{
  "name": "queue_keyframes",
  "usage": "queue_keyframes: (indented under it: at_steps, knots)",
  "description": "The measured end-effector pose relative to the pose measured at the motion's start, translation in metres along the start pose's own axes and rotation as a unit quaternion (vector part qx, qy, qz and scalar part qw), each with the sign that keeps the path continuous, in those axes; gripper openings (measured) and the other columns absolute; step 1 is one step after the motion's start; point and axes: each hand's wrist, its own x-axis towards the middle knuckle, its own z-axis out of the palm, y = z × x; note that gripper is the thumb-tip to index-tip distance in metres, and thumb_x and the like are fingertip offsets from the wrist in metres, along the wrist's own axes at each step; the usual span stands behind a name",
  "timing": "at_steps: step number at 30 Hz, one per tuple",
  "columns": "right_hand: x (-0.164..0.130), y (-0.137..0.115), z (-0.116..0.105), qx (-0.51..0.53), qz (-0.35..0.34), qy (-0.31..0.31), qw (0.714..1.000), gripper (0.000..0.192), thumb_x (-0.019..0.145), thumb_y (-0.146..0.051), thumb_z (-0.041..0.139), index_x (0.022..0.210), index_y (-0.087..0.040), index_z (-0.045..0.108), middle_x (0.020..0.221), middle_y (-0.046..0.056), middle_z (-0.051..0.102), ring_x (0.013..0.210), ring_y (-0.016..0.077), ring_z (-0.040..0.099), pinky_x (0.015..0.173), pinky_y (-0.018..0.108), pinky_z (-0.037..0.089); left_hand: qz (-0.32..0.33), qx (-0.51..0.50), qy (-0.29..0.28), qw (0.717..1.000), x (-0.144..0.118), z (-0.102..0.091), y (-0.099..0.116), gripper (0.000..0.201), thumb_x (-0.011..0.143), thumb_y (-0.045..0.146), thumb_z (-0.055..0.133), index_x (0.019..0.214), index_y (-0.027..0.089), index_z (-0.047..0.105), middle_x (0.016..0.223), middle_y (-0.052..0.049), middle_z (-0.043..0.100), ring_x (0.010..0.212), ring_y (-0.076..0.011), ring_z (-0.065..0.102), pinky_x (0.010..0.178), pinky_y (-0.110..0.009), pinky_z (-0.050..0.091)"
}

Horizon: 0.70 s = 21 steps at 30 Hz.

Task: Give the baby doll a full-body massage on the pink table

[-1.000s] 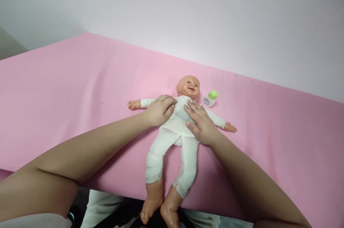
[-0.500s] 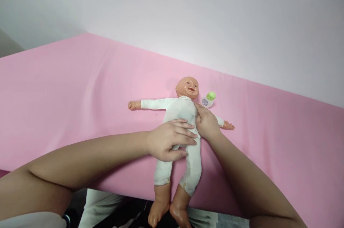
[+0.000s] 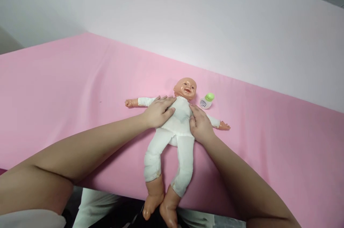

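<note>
A baby doll (image 3: pixel 179 122) in a white suit lies on its back on the pink sheet (image 3: pixel 67 88), arms spread, bare feet hanging past the near edge. My left hand (image 3: pixel 158 111) rests flat on the doll's chest near its shoulder, fingers apart. Lying flat along the other side of the torso is my right hand (image 3: pixel 200 125), its fingers pointing toward the doll's head. Neither hand grips anything.
A small white bottle with a green cap (image 3: pixel 206 100) lies on the sheet just right of the doll's head. A pale wall (image 3: pixel 188 17) rises behind the pink surface. My lap in light trousers (image 3: pixel 88 206) shows below the near edge.
My left hand has slid from the doll's hips back up to its chest. My right hand has stayed at the doll's side. The doll's legs have shifted slightly left.
</note>
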Motion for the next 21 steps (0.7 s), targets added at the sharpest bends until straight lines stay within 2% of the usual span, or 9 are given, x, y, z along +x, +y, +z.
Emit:
queue_keyframes:
  at_steps: [3, 6, 9, 11, 13, 16, 21]
  knots:
    - [-0.007, -0.012, -0.002, 0.018, -0.053, 0.004, 0.998, 0.053, 0.103, -0.023, 0.048, 0.154, -0.018, 0.062, 0.166, 0.016, 0.054, 0.157, 0.0329, 0.048, 0.131, 0.06, 0.041, -0.01, 0.001, 0.001, 1.0, 0.0, 0.0, 0.0, 0.067, 0.11, 0.049, 0.033, 0.166, 0.016, 0.047, 0.17, -0.011, 0.049, 0.162, -0.0358, 0.04, 0.136, -0.064, 0.022]
    - [-0.017, -0.033, -0.009, 0.037, -0.171, -0.031, 0.984, 0.048, 0.105, -0.032, 0.053, 0.151, -0.022, 0.064, 0.163, 0.013, 0.058, 0.16, 0.0322, 0.044, 0.134, 0.062, 0.033, -0.012, -0.004, 0.001, 1.0, 0.0, 0.001, -0.001, 0.065, 0.11, 0.047, 0.031, 0.165, 0.018, 0.048, 0.169, -0.009, 0.051, 0.162, -0.0345, 0.04, 0.136, -0.063, 0.024]
    - [-0.027, -0.058, -0.015, 0.063, -0.326, -0.114, 0.936, 0.049, 0.105, -0.045, 0.056, 0.146, -0.022, 0.067, 0.157, 0.012, 0.065, 0.158, 0.0303, 0.048, 0.136, 0.059, 0.027, -0.018, -0.003, -0.002, 1.0, 0.0, 0.001, -0.001, 0.067, 0.109, 0.046, 0.03, 0.166, 0.014, 0.047, 0.169, -0.011, 0.051, 0.163, -0.0354, 0.038, 0.136, -0.062, 0.023]
    - [-0.033, -0.07, -0.016, 0.075, -0.38, -0.151, 0.91, 0.054, 0.105, -0.055, 0.054, 0.143, -0.02, 0.069, 0.156, 0.012, 0.066, 0.158, 0.03, 0.048, 0.137, 0.055, 0.026, -0.018, -0.002, -0.004, 1.0, 0.001, 0.001, -0.001, 0.068, 0.109, 0.046, 0.03, 0.166, 0.013, 0.047, 0.169, -0.011, 0.05, 0.163, -0.0355, 0.037, 0.137, -0.061, 0.022]
    - [-0.035, -0.074, -0.017, 0.071, -0.386, -0.168, 0.904, 0.062, 0.104, -0.065, 0.052, 0.144, -0.02, 0.068, 0.158, 0.013, 0.064, 0.159, 0.0302, 0.046, 0.137, 0.053, 0.025, -0.015, -0.002, -0.006, 1.0, 0.001, 0.001, -0.001, 0.068, 0.109, 0.046, 0.029, 0.166, 0.013, 0.046, 0.17, -0.011, 0.049, 0.163, -0.0353, 0.037, 0.137, -0.061, 0.022]
    - [-0.031, -0.066, -0.017, 0.041, -0.345, -0.186, 0.919, 0.072, 0.104, -0.073, 0.049, 0.152, -0.022, 0.063, 0.164, 0.012, 0.058, 0.161, 0.0311, 0.043, 0.138, 0.055, 0.021, -0.008, -0.003, -0.01, 1.0, 0.001, 0.002, -0.003, 0.067, 0.11, 0.046, 0.03, 0.165, 0.012, 0.047, 0.17, -0.013, 0.049, 0.163, -0.0355, 0.037, 0.136, -0.061, 0.023]
    - [-0.013, -0.037, -0.021, -0.003, -0.259, -0.19, 0.947, 0.073, 0.105, -0.069, 0.053, 0.163, -0.025, 0.052, 0.172, 0.013, 0.048, 0.166, 0.0352, 0.033, 0.137, 0.065, 0.019, 0.003, 0.002, -0.01, 1.0, 0.0, 0.003, -0.004, 0.066, 0.111, 0.047, 0.03, 0.166, 0.014, 0.047, 0.171, -0.014, 0.047, 0.163, -0.0343, 0.038, 0.136, -0.059, 0.024]
